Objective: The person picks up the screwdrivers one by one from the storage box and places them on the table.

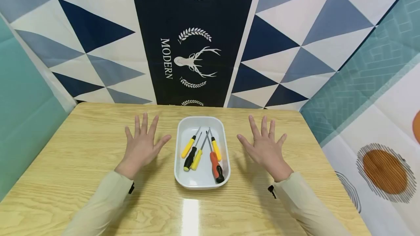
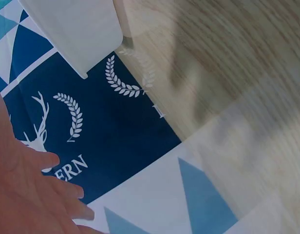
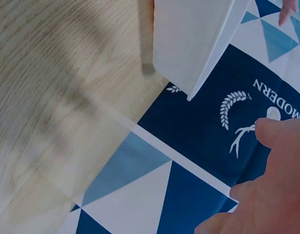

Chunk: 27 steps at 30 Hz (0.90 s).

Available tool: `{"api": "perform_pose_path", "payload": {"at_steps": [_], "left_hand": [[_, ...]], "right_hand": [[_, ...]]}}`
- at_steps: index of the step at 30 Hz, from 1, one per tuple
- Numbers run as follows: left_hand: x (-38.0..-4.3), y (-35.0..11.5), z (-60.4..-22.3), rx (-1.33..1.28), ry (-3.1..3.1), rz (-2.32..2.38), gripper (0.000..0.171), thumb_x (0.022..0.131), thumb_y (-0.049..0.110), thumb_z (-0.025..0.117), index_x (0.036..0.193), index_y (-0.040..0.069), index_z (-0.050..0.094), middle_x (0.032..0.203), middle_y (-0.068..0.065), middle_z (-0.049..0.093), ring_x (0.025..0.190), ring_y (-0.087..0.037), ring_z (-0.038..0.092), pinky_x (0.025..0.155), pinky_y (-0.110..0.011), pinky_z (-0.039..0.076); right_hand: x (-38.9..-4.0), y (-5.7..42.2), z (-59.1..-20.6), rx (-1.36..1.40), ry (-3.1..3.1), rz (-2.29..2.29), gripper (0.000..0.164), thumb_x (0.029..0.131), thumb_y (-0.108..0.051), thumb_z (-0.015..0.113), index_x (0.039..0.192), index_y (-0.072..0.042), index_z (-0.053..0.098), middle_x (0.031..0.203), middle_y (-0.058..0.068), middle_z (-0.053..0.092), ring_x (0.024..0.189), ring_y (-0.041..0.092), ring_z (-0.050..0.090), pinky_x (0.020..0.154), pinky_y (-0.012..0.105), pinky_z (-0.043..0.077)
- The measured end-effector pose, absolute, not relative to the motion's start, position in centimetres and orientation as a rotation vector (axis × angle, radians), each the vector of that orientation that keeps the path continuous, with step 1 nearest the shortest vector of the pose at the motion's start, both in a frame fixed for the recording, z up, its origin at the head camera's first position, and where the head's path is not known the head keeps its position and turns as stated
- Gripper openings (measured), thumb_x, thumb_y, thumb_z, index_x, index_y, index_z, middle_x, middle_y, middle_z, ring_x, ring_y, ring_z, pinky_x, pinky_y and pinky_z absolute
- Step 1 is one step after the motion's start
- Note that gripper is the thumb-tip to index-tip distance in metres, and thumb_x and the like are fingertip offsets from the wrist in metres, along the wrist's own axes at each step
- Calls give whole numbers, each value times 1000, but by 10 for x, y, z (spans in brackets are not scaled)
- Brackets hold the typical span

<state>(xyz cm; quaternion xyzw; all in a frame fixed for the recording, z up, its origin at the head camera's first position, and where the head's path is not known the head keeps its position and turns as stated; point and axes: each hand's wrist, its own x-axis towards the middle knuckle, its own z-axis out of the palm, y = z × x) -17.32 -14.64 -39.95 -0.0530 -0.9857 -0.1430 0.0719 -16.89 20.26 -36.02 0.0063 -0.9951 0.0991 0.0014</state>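
A white rectangular tray (image 1: 204, 176) sits on the table between my hands with several screwdrivers in it. Two have yellow handles with black collars: one screwdriver (image 1: 188, 147) at the left, another (image 1: 216, 149) at the right. Between them lie a black-handled screwdriver (image 1: 190, 158) and a plain yellow screwdriver (image 1: 197, 159); a red-and-black screwdriver (image 1: 216, 166) is nearest the front right corner. My left hand (image 1: 142, 149) is spread left of the tray, my right hand (image 1: 265, 149) spread to its right. Both are apart from the tray and hold nothing. Both wrist views show the tray's outer side.
The tray stands on a light wood-grain table (image 1: 82, 148). Behind the table's far edge hangs a patterned cloth (image 1: 193, 17) with triangles and a deer print. Teal cloth (image 1: 26, 108) borders the left, and a sheet with round motifs (image 1: 361, 137) the right.
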Motion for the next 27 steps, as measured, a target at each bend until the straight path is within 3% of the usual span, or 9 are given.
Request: {"api": "perform_pose_path", "payload": {"at_steps": [5, 11, 16, 22, 27], "left_hand": [[-174, -147, -401, -187, -2942, -594, 79, 83, 67, 24, 143, 19, 6, 148, -17, 4, 134, -37, -2, 101, -64, 10], [-174, -145, -402, -234, -2855, -1067, 69, 90, 55, 26, 139, 6, 21, 142, -19, 25, 129, -37, 25, 102, -55, 25], [-176, -143, -403, -221, -2757, -1454, 66, 91, 54, 18, 133, 4, 31, 135, -15, 37, 123, -32, 36, 99, -49, 34], [-180, -138, -402, -63, -2571, -2051, 74, 88, 60, 13, 129, 2, 35, 126, -19, 44, 114, -33, 46, 88, -44, 46], [-181, -135, -405, 62, -2433, -2404, 80, 85, 65, 15, 128, 0, 34, 127, -22, 42, 113, -35, 46, 87, -42, 47]], "right_hand": [[-171, 202, -360, 30, -3119, 350, 78, 80, -72, 24, 140, -33, -6, 146, 19, -7, 132, 40, -12, 92, 73, -5], [-171, 200, -359, 42, -3128, 440, 80, 80, -71, 26, 141, -30, -3, 146, 23, 4, 132, 43, 9, 91, 71, 19], [-172, 199, -360, 51, -3130, 496, 80, 81, -68, 30, 142, -20, 10, 143, 24, 18, 127, 43, 25, 87, 65, 33], [-171, 199, -362, 61, -3132, 562, 77, 83, -63, 35, 140, -13, 20, 140, 22, 29, 123, 41, 33, 91, 59, 36], [-169, 199, -364, 81, -3139, 603, 76, 84, -61, 36, 139, -10, 24, 136, 22, 34, 119, 40, 38, 90, 56, 37]]}}
